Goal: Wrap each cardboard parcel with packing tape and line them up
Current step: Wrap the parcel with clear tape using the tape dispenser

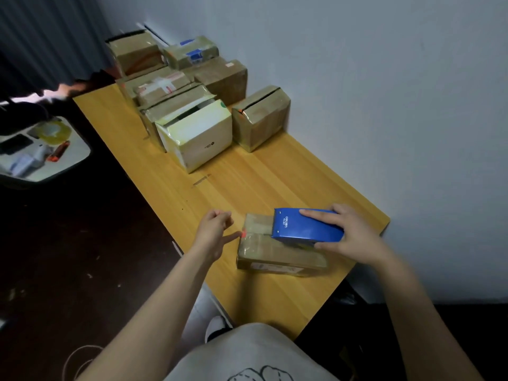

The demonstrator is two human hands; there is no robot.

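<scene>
Fingers [316,215] of the right hand [354,235] lie spread over the far side of a blue dispenser [308,226], thumb clamped on its near side, gripping it flat on top of a parcel [277,257]. The parcel, brown and glossy with tape, lies at the near right end of the table [247,185], about 5 o'clock in the view, its long side running left to right. At the parcel's 9 o'clock end the left hand [213,232] stretches one straight finger to a red mark on the corner, its other fingers curled in; whether it pins tape there cannot be told.

At 11 o'clock, at the table's far end, a cluster of boxes [170,86] stands packed together, some stacked. A white box [203,133] with a gaping top flap fronts the cluster, and one brown box [261,116] stands just beside it at its 3 o'clock, close to the wall [384,78].

Off the table at 9 o'clock, a pale tray [79,158] holds a tape roll [53,132], an orange tool [59,151] and some small blurred items. A dark curtain [41,37] hangs at 10 o'clock.
</scene>
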